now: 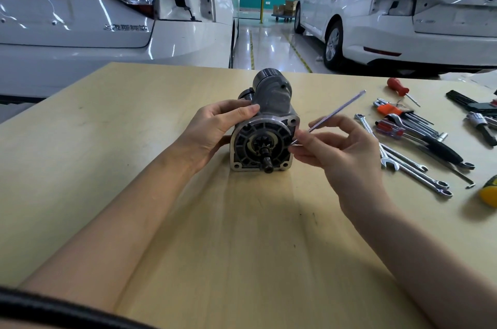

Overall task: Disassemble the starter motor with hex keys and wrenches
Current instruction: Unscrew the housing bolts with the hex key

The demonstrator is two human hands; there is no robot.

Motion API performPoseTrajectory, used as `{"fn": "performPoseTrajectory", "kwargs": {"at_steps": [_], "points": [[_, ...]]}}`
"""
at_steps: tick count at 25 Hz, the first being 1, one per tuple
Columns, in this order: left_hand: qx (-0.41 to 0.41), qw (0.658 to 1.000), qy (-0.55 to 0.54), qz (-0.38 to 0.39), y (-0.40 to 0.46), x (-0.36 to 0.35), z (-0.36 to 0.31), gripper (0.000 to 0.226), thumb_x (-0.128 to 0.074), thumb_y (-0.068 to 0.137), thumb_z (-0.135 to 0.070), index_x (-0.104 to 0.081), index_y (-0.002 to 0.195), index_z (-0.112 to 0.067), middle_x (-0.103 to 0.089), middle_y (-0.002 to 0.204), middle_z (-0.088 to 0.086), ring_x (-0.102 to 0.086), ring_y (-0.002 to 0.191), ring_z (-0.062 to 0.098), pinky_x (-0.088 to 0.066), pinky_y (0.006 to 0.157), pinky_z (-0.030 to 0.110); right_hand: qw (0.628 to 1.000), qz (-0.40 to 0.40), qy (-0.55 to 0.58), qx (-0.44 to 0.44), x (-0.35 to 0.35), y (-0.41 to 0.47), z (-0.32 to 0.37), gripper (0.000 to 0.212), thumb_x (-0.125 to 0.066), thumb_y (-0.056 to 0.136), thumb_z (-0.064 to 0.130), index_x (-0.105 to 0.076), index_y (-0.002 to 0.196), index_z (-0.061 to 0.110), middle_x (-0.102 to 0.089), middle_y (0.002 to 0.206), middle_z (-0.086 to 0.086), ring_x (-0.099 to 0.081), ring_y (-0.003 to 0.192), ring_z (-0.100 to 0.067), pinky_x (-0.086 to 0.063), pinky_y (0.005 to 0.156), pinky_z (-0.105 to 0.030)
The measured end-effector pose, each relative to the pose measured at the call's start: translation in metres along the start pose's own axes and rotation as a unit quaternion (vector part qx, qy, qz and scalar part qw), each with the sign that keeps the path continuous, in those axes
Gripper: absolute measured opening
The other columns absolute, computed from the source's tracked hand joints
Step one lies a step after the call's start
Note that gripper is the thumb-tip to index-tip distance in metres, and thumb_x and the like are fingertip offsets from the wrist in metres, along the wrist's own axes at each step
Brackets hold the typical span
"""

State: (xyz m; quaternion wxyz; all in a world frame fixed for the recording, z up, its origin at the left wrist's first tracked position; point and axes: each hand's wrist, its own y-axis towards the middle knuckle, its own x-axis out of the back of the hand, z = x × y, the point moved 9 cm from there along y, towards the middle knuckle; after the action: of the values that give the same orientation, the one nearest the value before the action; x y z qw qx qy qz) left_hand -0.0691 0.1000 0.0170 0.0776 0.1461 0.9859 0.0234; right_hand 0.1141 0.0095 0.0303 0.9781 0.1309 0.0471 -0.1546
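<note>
The grey starter motor (271,118) lies on the wooden table (150,118), its flange and pinion gear facing me. My left hand (215,129) grips the motor's left side, thumb on top of the housing. My right hand (338,148) pinches a long thin hex key (338,109) between thumb and fingers. The key's short end sits at the right edge of the flange; its long arm slants up to the right.
Tools lie at the table's right: several combination wrenches (408,164), a hex key set with an orange holder (392,109), a red-handled screwdriver (398,86), a black-handled tool (441,149), a socket handle (481,124). Two white cars are parked beyond the table.
</note>
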Motion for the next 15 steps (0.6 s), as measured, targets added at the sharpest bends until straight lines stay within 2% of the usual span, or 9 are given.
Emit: {"fn": "performPoseTrajectory", "kwargs": {"at_steps": [2,4,6,8,9,12,14,15], "points": [[-0.002,1.000,0.008,-0.006,0.000,0.000,0.000,0.042,-0.076,0.062,-0.034,-0.073,0.100,-0.014,-0.073,0.096,0.001,-0.067,0.087,0.014,-0.055,0.082,0.036,0.988,0.004,-0.112,0.106,-0.006,-0.002,0.014,0.021,-0.074,0.081,0.005,-0.071,0.096,0.020,-0.071,0.067,-0.002,-0.071,0.064,-0.018,-0.058,0.065,-0.031],[0.001,1.000,0.012,-0.008,0.000,0.001,0.000,0.039,-0.070,0.069,-0.043,-0.073,0.097,-0.016,-0.073,0.099,0.000,-0.066,0.090,0.013,-0.054,0.082,0.036,0.937,0.023,-0.249,0.244,-0.022,-0.012,0.027,0.028,-0.073,0.082,0.005,-0.074,0.106,0.019,-0.067,0.071,0.005,-0.066,0.063,-0.016,-0.055,0.063,-0.029],[0.036,0.999,-0.031,-0.002,0.000,0.003,0.004,0.055,-0.049,0.084,-0.060,-0.073,0.100,-0.013,-0.070,0.113,0.005,-0.064,0.103,0.017,-0.049,0.091,0.039,0.881,0.044,-0.326,0.339,-0.037,-0.023,0.032,0.023,-0.073,0.082,0.003,-0.075,0.103,0.014,-0.064,0.075,0.001,-0.060,0.061,-0.017,-0.048,0.056,-0.030],[0.064,0.994,-0.088,0.012,0.001,0.004,0.008,0.076,-0.024,0.093,-0.066,-0.070,0.106,-0.007,-0.067,0.123,0.010,-0.059,0.118,0.022,-0.042,0.100,0.041,0.850,0.064,-0.372,0.368,-0.044,-0.026,0.030,0.019,-0.072,0.083,0.002,-0.077,0.098,0.012,-0.063,0.076,-0.003,-0.057,0.059,-0.021,-0.046,0.052,-0.030],[0.065,0.993,-0.100,0.017,0.001,0.004,0.007,0.080,-0.019,0.095,-0.066,-0.069,0.107,-0.005,-0.067,0.123,0.010,-0.057,0.123,0.022,-0.042,0.101,0.041,0.837,0.075,-0.392,0.374,-0.046,-0.025,0.029,0.020,-0.070,0.083,0.002,-0.077,0.098,0.012,-0.062,0.077,-0.005,-0.056,0.060,-0.022,-0.045,0.053,-0.028],[0.058,0.994,-0.088,0.018,0.001,0.003,0.007,0.081,-0.015,0.095,-0.065,-0.071,0.104,-0.008,-0.069,0.119,0.008,-0.055,0.124,0.020,-0.047,0.091,0.040,0.809,0.108,-0.430,0.386,-0.053,-0.027,0.027,0.025,-0.065,0.083,-0.001,-0.076,0.102,0.011,-0.059,0.082,-0.006,-0.055,0.066,-0.021,-0.038,0.060,-0.023],[0.060,0.994,-0.084,0.019,0.002,0.003,0.007,0.080,-0.015,0.096,-0.065,-0.071,0.103,-0.008,-0.069,0.119,0.008,-0.057,0.121,0.020,-0.047,0.085,0.039,0.818,0.100,-0.418,0.383,-0.052,-0.028,0.032,0.022,-0.065,0.085,-0.001,-0.075,0.100,0.009,-0.060,0.084,-0.005,-0.055,0.067,-0.018,-0.040,0.061,-0.023],[0.061,0.994,-0.084,0.020,0.002,0.003,0.007,0.078,-0.016,0.096,-0.064,-0.071,0.103,-0.008,-0.068,0.120,0.008,-0.057,0.119,0.021,-0.046,0.085,0.037,0.837,0.079,-0.395,0.371,-0.047,-0.028,0.035,0.018,-0.065,0.086,0.000,-0.075,0.098,0.009,-0.061,0.085,-0.003,-0.055,0.067,-0.015,-0.042,0.061,-0.022]]}}
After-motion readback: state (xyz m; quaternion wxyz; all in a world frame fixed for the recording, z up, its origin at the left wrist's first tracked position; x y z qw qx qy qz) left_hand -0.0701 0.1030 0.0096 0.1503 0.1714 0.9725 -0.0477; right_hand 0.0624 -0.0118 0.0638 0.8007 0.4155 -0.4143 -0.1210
